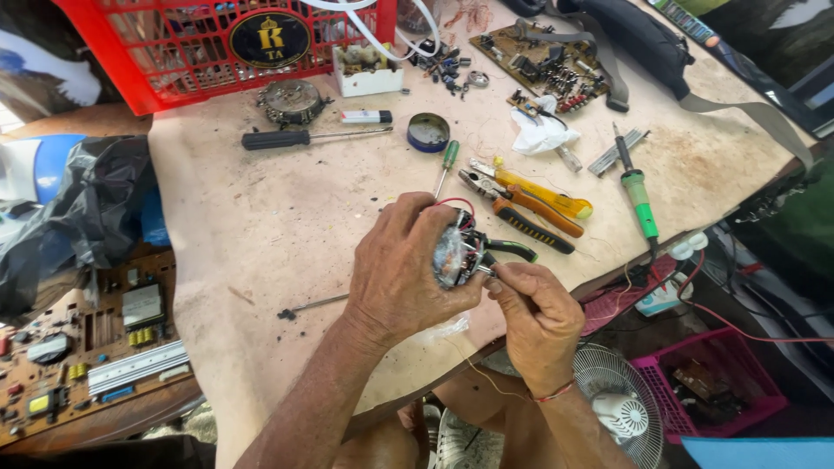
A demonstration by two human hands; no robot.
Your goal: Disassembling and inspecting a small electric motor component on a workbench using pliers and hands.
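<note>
head view: one camera looking down on a worn beige worktable (261, 226), both hands at its near edge.
held thing: small wired electrical part (458, 252), metal and coil showing, red wire looped over its top, raised just above the near edge of the table.
handling: looks light and rigid in the body, but the thin wires look fragile; best gripped round the body, not by the leads.
left hand (401, 269): fingers curled tight round the part, thumb side up, cupping it from the left.
right hand (537, 313): fingers pinched nearly closed on a small tool or lead at the part's right side; which one, cannot tell. Red thread band on the wrist.
just behind the hands: green-handled pliers (511, 250), partly hidden by the part.
table middle: orange-handled pliers (530, 208), green screwdriver (447, 163), black-handled screwdriver (300, 137), round blue tin (427, 132).
right side: green soldering iron (636, 191) near the right edge.
far edge: red plastic crate (208, 43), circuit board (543, 61), white tissue (540, 132).
off the table, left: another circuit board (87, 347); below right: small fan (621, 408), pink basket (721, 382).
</note>
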